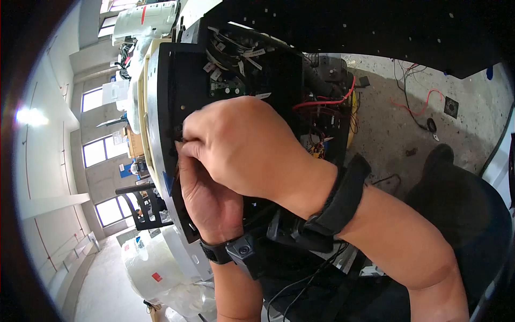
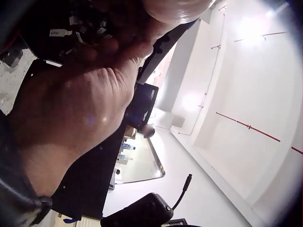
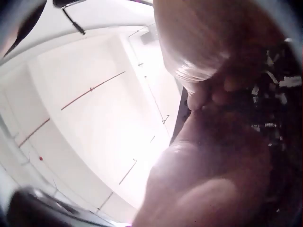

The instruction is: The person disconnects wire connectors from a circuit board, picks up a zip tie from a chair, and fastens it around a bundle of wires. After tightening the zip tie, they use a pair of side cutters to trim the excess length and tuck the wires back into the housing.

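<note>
Both hands meet at the edge of a black metal panel [image 1: 185, 70] on an opened equipment cabinet. My right hand [image 1: 247, 145] has its fingers curled, with thumb and forefinger tips close together at that edge. Below it, my left hand [image 1: 212, 206] is turned palm inward, its thumb pointing up to the same spot. In the left wrist view the left hand [image 2: 85, 99] reaches up beside the right hand [image 2: 175, 9]. The overlapping fingers hide what is between them, so I cannot tell what either hand holds. A green circuit board [image 1: 228, 87] sits just behind the right hand.
Labelled cables [image 1: 236, 61] bunch inside the cabinet. A red cable [image 1: 332, 101] crosses its right side. Loose wires [image 1: 418, 107] lie on the concrete floor. A black chair [image 1: 137, 212] and a plastic-wrapped roll [image 1: 147, 265] stand beyond the panel.
</note>
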{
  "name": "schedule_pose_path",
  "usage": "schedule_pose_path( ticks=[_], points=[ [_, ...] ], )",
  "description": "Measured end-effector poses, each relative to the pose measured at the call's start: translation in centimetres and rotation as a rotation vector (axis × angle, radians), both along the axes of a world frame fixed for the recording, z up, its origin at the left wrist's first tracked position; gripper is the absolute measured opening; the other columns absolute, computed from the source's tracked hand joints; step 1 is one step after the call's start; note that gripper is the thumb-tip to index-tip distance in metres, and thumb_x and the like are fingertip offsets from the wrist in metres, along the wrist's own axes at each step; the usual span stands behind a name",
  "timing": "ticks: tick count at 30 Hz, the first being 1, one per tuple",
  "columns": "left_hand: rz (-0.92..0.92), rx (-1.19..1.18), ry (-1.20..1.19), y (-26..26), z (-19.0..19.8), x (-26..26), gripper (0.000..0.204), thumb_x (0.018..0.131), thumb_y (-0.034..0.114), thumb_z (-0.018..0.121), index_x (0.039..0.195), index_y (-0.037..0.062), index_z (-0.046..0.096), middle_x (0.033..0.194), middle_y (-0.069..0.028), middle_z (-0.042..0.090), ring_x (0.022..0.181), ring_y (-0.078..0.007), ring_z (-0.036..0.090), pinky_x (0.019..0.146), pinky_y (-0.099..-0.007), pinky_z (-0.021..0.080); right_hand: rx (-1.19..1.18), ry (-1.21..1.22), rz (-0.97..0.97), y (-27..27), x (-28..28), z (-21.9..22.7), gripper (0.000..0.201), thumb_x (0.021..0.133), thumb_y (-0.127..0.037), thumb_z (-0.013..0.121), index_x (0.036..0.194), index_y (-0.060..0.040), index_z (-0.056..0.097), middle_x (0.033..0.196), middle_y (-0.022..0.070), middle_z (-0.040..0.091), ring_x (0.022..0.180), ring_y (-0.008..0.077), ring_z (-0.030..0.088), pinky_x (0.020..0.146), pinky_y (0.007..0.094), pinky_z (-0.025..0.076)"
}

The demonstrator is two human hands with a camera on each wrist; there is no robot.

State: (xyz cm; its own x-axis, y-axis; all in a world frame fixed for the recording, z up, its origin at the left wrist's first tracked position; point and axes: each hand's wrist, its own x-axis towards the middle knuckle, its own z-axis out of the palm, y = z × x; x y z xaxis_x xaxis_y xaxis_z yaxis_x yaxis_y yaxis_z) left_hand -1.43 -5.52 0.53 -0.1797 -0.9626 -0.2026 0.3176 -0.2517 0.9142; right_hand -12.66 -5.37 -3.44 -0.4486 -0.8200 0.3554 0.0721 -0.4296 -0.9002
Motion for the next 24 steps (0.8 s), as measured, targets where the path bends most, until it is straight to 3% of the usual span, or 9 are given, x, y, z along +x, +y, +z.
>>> schedule_pose_path(
  ticks=[3, 8, 10, 11, 13, 15, 20, 23, 24],
  points=[
    [-0.102, 0.067, 0.086, 0.3, -0.1, 0.8, 0.033, 0.094, 0.026, 0.049, 0.119, 0.0058, 0.051, 0.117, -0.0075, 0.056, 0.107, -0.0187, 0.054, 0.096, -0.0356, 0.041, -0.232, 0.495, -0.245, 0.6, -0.7, 0.3, 0.005, 0.068, -0.013, 0.062, 0.066, -0.0078, 0.062, 0.067, 0.0049, 0.058, 0.063, 0.0206, 0.061, 0.052, 0.0313, 0.048],
    [0.043, 0.079, 0.1, 0.1, 0.2, -0.1, 0.033, 0.096, 0.023, 0.042, 0.121, 0.0019, 0.049, 0.122, -0.0114, 0.054, 0.113, -0.0226, 0.051, 0.098, -0.0384, 0.04, -0.232, 0.431, -0.138, 0.3, -1.2, -0.3, 0.009, 0.07, -0.016, 0.063, 0.066, -0.0087, 0.064, 0.064, 0.0047, 0.058, 0.058, 0.0176, 0.061, 0.05, 0.0277, 0.047],
    [0.091, 0.004, -0.008, 0.4, 0.2, -1.1, 0.027, 0.096, 0.023, 0.043, 0.111, 0.0025, 0.053, 0.111, -0.01, 0.058, 0.106, -0.0208, 0.054, 0.095, -0.0373, 0.042, 0.091, -0.103, 0.141, 0.3, -0.9, -0.2, 0.02, 0.078, -0.024, 0.065, 0.069, -0.0056, 0.067, 0.062, 0.0088, 0.062, 0.054, 0.0199, 0.06, 0.049, 0.0273, 0.046],
    [0.093, 0.003, -0.009, -0.1, 0.1, -0.1, 0.027, 0.096, 0.023, 0.043, 0.111, 0.0025, 0.053, 0.111, -0.01, 0.058, 0.106, -0.0208, 0.054, 0.095, -0.0373, 0.042, 0.233, -0.148, 0.301, 0.2, -1.3, 0.0, 0.041, 0.08, -0.035, 0.06, 0.068, 0.0029, 0.066, 0.066, 0.0206, 0.064, 0.067, 0.0331, 0.065, 0.064, 0.0394, 0.052],
    [-0.469, 0.079, 0.244, -1.5, -0.3, 2.3, 0.024, 0.096, 0.025, 0.044, 0.1, 0.0039, 0.056, 0.104, -0.0081, 0.06, 0.1, -0.0192, 0.056, 0.092, -0.0374, 0.042, 0.279, -0.46, 0.622, 0.2, -1.0, 0.0, 0.037, 0.078, -0.032, 0.063, 0.071, 0.004, 0.067, 0.068, 0.0227, 0.063, 0.066, 0.0307, 0.065, 0.063, 0.0371, 0.051],
    [-0.379, 0.066, 0.207, -1.1, -0.2, 2.4, 0.024, 0.096, 0.026, 0.043, 0.093, 0.0053, 0.055, 0.1, -0.0065, 0.06, 0.097, -0.0186, 0.057, 0.09, -0.0377, 0.042, 0.254, -0.513, 0.608, 0.1, -0.6, 0.1, 0.035, 0.076, -0.03, 0.064, 0.072, 0.0044, 0.067, 0.069, 0.0231, 0.063, 0.066, 0.0305, 0.065, 0.063, 0.0362, 0.051],
    [0.105, -0.007, -0.006, 0.1, 0.0, -0.6, 0.029, 0.095, 0.031, 0.048, 0.11, 0.0077, 0.056, 0.1, -0.003, 0.06, 0.094, -0.0139, 0.055, 0.085, -0.0314, 0.043, 0.168, -0.587, 0.59, -0.2, -0.3, -0.1, 0.023, 0.07, -0.02, 0.065, 0.071, 0.0032, 0.067, 0.07, 0.0222, 0.064, 0.066, 0.0329, 0.065, 0.064, 0.0364, 0.051],
    [0.062, 0.03, 0.0, -0.1, 0.1, -0.5, 0.031, 0.095, 0.032, 0.048, 0.113, 0.0076, 0.055, 0.11, -0.0052, 0.059, 0.105, -0.0169, 0.054, 0.094, -0.0347, 0.04, 0.093, -0.138, 0.284, 0.0, -0.8, 0.2, 0.014, 0.066, -0.013, 0.064, 0.07, -0.0011, 0.069, 0.071, 0.0184, 0.065, 0.066, 0.031, 0.065, 0.062, 0.0362, 0.052],
    [0.063, 0.032, 0.0, -0.1, 0.2, -0.5, 0.031, 0.095, 0.032, 0.048, 0.113, 0.0076, 0.055, 0.11, -0.0052, 0.059, 0.105, -0.0169, 0.054, 0.094, -0.0347, 0.04, -0.007, 0.193, 0.087, 0.1, -1.0, 0.1, 0.008, 0.067, -0.012, 0.063, 0.069, -0.0048, 0.066, 0.069, 0.0124, 0.062, 0.063, 0.0264, 0.063, 0.057, 0.0331, 0.05]
  ],
)
